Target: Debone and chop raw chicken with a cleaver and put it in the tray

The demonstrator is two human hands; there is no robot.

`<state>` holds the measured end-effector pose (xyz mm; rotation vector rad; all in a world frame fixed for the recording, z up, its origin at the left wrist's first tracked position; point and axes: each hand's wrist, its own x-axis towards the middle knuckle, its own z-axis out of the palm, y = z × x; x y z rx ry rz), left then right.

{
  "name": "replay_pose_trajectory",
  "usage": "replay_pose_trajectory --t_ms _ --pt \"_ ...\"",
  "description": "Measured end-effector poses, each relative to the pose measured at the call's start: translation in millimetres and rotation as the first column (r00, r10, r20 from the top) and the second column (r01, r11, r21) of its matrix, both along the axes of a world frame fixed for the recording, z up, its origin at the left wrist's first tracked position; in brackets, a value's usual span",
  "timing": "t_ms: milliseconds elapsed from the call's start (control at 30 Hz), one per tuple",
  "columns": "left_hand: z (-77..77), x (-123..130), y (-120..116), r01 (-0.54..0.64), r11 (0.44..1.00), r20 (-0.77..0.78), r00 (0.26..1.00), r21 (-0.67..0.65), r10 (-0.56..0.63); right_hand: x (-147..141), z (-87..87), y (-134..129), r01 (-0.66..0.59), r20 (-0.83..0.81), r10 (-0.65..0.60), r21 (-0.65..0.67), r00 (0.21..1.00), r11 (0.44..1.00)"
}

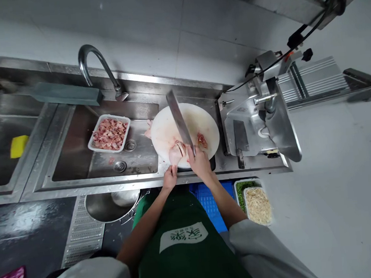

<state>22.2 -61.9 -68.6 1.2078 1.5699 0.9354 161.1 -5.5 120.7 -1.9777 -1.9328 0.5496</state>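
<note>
On a round white cutting board [208, 122] lies a pale piece of raw poultry [175, 153] with cuts across it. My left hand [170, 177] is closed on the near end of this piece at the board's front edge. In my right hand [199, 161] is the handle of a long cleaver [179, 118], its blade slanting up and left over the board, beside the cut part of the meat. A small dark red scrap of meat [201, 140] sits right of the blade. More pale meat [148, 129] shows at the board's left edge.
A white basket of chopped meat [109, 133] stands in the sink [142, 160] below a curved faucet [98, 55]. Right of the board are a slicing machine [276, 122] and another cleaver [240, 136]. A steel pot [105, 208] and food baskets [258, 204] are lower down.
</note>
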Motion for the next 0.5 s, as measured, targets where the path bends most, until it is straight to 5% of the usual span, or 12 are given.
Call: replay_pose_trajectory --t_ms 133,233,333,500 --pt "-0.5 2 -1 -0.013 1.000 -0.009 1.000 -0.001 0.013 -14 4.7 -5 0.071 -0.032 -0.067 0.161 0.997 0.984" --pt "-0.9 1 -1 -0.007 1.000 -0.001 1.000 -0.002 0.007 -18 -27.3 -11 0.085 0.061 -0.079 -0.103 0.995 0.991" --pt "-0.7 0 0 -0.018 1.000 -0.008 1.000 -0.018 0.018 -11 -56.4 -25 0.052 0.157 0.006 -0.361 0.988 0.931" --pt "1.7 -1 4 -0.040 0.998 0.043 0.998 -0.056 0.042 10 -61.9 -45 -0.012 0.165 0.085 -0.401 0.983 0.916"
